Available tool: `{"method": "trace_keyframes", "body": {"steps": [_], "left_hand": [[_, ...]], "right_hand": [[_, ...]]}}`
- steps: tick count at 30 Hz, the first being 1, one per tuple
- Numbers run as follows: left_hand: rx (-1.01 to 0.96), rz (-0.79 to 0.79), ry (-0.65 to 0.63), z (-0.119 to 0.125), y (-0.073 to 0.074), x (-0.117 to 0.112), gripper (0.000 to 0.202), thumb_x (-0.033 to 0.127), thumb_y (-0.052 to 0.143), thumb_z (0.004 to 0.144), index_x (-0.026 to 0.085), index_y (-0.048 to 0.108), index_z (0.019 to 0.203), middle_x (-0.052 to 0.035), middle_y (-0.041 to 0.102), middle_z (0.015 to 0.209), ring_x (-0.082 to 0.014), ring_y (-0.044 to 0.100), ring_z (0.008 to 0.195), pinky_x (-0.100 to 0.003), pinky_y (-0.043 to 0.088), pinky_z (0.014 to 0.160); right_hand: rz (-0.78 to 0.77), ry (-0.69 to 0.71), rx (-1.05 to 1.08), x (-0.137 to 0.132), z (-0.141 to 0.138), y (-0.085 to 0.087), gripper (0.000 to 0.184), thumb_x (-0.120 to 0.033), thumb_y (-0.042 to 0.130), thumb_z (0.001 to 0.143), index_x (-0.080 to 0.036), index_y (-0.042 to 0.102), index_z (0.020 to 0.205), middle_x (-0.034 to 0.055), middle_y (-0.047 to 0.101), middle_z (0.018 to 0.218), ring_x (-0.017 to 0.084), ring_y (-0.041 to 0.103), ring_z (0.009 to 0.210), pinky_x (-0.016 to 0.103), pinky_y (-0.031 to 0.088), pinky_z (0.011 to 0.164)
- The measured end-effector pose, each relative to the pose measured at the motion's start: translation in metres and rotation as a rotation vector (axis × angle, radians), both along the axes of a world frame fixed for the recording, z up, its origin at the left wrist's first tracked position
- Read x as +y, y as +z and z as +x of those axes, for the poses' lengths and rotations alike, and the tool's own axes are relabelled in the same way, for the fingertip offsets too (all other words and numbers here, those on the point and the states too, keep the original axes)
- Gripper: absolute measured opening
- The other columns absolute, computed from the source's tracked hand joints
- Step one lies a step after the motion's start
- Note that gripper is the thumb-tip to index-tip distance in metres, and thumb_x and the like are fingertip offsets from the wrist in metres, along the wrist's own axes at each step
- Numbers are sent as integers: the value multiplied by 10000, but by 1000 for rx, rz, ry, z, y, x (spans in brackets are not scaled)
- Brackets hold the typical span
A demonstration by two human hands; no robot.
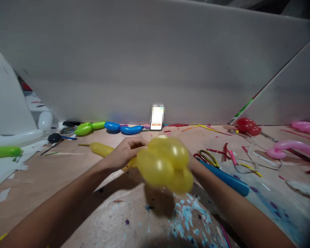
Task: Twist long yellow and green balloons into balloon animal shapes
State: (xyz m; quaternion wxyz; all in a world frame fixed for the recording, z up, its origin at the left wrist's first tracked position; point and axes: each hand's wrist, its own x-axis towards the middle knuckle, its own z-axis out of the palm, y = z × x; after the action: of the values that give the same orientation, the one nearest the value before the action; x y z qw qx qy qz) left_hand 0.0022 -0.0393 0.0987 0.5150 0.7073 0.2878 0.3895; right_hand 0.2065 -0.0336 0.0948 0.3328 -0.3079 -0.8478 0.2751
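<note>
A yellow modelling balloon point(157, 167), twisted into several round bubbles, is held above the table in front of me. My left hand point(129, 151) is closed around it on the left side, thumb and fingers pressed together near the twists. A long thin tail of yellow balloon point(100, 148) runs out to the left behind that wrist and ends in an uninflated tip. My right forearm point(214, 186) reaches in behind the bubbles. The bubbles hide my right hand and its fingers. They are slightly blurred.
A lit phone point(157, 117) leans against the grey panel point(150, 62). Green balloons point(84, 129) and blue balloons point(131, 129) lie left of it. On the right are scissors point(209, 156), a blue hand pump point(227, 175), red balloons point(248, 126) and pink balloons point(297, 146).
</note>
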Motion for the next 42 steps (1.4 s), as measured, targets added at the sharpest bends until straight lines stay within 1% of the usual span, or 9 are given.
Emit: {"method": "trace_keyframes", "body": {"steps": [4,8,11,13,16,22,29,36,42], "left_hand": [[503,561,-82,-2,14,-12,142,236,547,865,182,678,858,-25,684,810,-146,594,768,-289,421,723],[806,1129,292,9,6,-21,164,179,514,860,164,650,769,-37,667,705,-177,574,695,-333,358,677],[780,1226,509,13,-3,-20,198,195,504,877,149,630,730,-54,666,689,-187,580,665,-344,358,658],[655,1139,550,11,-5,-17,155,209,546,864,154,640,754,-45,683,710,-180,594,660,-334,380,661],[394,876,489,7,-2,-13,85,204,593,852,165,666,831,-41,709,807,-162,625,726,-296,440,688],[80,556,329,9,4,-14,91,221,629,845,166,693,813,-60,691,908,-150,636,850,-270,497,780],[-255,-112,184,11,2,-15,219,390,657,824,175,619,809,-1,679,765,-115,640,607,-219,496,558],[-109,-174,175,5,10,-9,209,372,680,798,171,629,774,22,652,689,-78,560,557,-197,442,557],[135,-148,89,-4,12,-1,208,354,677,769,160,700,696,-20,677,707,-114,576,639,-229,432,616]], "right_hand": [[-121,126,-214,-7,9,22,111,-203,566,853,-165,665,818,12,675,763,118,593,684,219,439,612],[-4,-204,-319,-22,-2,24,122,-202,524,874,-157,603,793,22,634,705,113,526,590,231,348,545],[52,-347,-217,-29,-13,17,95,-200,469,903,-164,529,837,31,629,717,126,530,587,245,345,547],[46,-343,-110,-30,-18,12,88,-205,447,919,-171,503,860,36,640,751,136,562,626,247,369,566],[67,-333,-27,-28,-21,8,90,-217,469,917,-175,521,857,31,650,767,137,587,653,246,383,587],[305,-397,-205,-34,-18,13,125,-206,488,908,-161,575,830,42,644,742,147,562,633,271,349,597],[290,-381,-158,-44,-12,26,127,-193,481,915,-168,554,815,25,629,739,124,526,607,256,340,582],[105,-307,-114,-46,-12,24,79,-193,416,938,-186,482,896,11,620,723,126,548,588,243,353,554],[136,-254,-152,-39,-17,15,115,-233,374,965,-183,477,964,27,635,763,129,559,576,246,375,559]]}}
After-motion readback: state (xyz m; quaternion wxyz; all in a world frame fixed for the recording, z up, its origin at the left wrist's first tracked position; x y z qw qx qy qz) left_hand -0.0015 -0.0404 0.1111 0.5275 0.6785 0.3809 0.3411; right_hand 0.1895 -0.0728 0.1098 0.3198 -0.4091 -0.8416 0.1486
